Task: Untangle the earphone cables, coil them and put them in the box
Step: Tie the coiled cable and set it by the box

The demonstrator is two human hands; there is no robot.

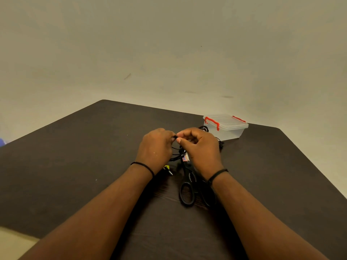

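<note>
Pulling hard on the black earphone cables (pixel 178 156) here could tighten the knot, or snag them on the scissors (pixel 187 186) lying under the tangle. Both the left hand (pixel 156 147) and right hand (pixel 200 147) pinch a strand between them, just above the desk (pixel 75 166), loops hanging beneath. More cable trails toward the closed clear box (pixel 225 126), back right

Black-handled scissors (pixel 187 190) lying flat on dark brown wooden table (pixel 75 156), handles nearest the camera. Plain beige wall (pixel 169 44) behind, lightly scuffed. Small blue object (pixel 2 142) at far left edge, unidentifiable.
</note>
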